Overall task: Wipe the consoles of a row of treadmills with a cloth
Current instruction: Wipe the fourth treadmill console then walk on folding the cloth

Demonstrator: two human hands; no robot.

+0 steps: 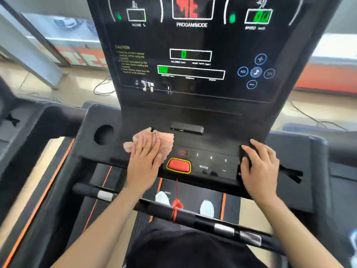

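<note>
A black treadmill console (218,136) fills the middle of the head view, with a lit display panel (193,55) rising behind its lower deck. My left hand (144,163) lies flat on a crumpled pink cloth (164,139), pressing it onto the deck left of centre. My right hand (260,167) rests on the right side of the deck, fingers spread over the console's edge beside the number keys, holding nothing.
A red stop button (178,165) with a yellow rim sits between my hands, and a red safety cord (176,206) hangs from it over the front handlebar (193,215). A round cup holder (104,134) is at the deck's left. Neighbouring treadmills flank both sides.
</note>
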